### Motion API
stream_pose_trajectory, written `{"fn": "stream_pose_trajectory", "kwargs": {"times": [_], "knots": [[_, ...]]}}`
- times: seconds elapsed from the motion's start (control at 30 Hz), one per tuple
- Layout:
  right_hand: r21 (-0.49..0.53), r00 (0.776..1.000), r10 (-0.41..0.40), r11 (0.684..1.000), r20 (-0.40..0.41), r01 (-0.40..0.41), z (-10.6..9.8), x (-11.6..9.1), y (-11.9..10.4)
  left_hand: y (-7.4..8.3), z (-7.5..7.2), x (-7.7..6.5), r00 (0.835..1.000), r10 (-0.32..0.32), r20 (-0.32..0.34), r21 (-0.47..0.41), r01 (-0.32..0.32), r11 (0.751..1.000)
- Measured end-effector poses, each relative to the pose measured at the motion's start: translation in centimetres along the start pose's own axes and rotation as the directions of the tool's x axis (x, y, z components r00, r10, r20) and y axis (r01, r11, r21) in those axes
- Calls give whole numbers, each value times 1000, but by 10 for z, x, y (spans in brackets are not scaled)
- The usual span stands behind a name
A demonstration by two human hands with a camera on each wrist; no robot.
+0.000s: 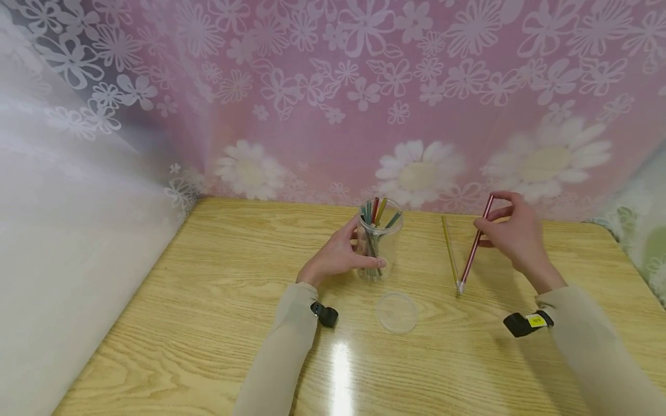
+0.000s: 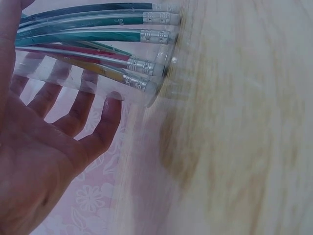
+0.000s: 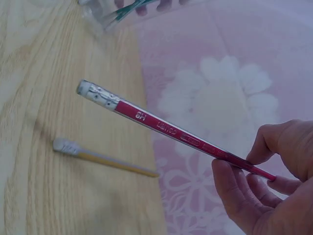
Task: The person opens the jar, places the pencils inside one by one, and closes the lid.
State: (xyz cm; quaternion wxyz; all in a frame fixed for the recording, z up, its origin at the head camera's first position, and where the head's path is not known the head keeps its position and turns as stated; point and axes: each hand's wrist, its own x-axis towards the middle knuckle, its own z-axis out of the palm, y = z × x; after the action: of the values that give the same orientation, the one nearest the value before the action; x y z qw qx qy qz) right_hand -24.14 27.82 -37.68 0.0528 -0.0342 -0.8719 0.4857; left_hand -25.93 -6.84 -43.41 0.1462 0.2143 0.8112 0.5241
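Observation:
My left hand (image 1: 340, 252) grips a clear plastic jar (image 1: 387, 242), its thumb across the near side and fingers round the far side. Several pencils (image 2: 98, 30) in teal, red and yellow lean inside it, silver ferrules and erasers at the bottom. In my right hand (image 1: 515, 231) a red pencil (image 3: 171, 133) is pinched near its upper end, eraser end pointing down. A yellow pencil (image 1: 450, 251) lies on the table just left of it; their eraser ends overlap in the head view.
A round clear lid (image 1: 397, 313) lies on the wood-grain table (image 1: 208, 323) in front of the jar. Behind the table hangs a pink flowered curtain (image 1: 322, 133). A pale sheet (image 1: 78, 231) borders the left side.

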Motion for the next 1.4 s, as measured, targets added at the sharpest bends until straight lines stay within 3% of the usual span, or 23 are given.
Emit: {"fn": "stream_pose_trajectory", "kwargs": {"times": [0.17, 0.27, 0.33, 0.5, 0.7, 0.8, 0.93, 1.1, 1.33, 1.4], "knots": [[84, 989, -72, 993, -127, 83, -2, -10, -18, -2, 0, 0, 1000, -8, -3, 5, 8, 1000], [208, 972, -115, 965, -207, 158, -2, -15, -31, -2, 0, 1, 1000, 2, -6, 4, -2, 1000], [307, 957, -141, 926, -254, 218, -2, -20, -40, -2, 0, 1, 1000, 8, -7, -1, -8, 1000], [499, 906, -212, 778, -366, 383, -1, -28, -61, -1, 1, 1, 1000, 13, -9, -5, -13, 1000], [518, 817, -315, 649, -483, 557, 0, -37, -83, -1, 1, 1, 1000, 2, -7, -11, -2, 1000], [544, 776, -329, 568, -538, 618, 1, -42, -96, -1, 1, 0, 1000, -14, -9, -3, 14, 1000], [554, 740, -314, 506, -595, 661, 3, -49, -111, -1, 2, 0, 1000, -22, -12, -4, 22, 1000], [529, 695, -321, 469, -644, 707, 2, -54, -125, -1, 2, 1, 1000, -12, -14, -14, 11, 1000], [547, 666, -312, 392, -678, 740, 6, -61, -147, -1, 2, 1, 1000, 0, -14, -11, 0, 1000], [536, 654, -337, 383, -678, 752, 8, -60, -148, -1, 2, 1, 1000, 2, -12, -14, -3, 1000]]}}
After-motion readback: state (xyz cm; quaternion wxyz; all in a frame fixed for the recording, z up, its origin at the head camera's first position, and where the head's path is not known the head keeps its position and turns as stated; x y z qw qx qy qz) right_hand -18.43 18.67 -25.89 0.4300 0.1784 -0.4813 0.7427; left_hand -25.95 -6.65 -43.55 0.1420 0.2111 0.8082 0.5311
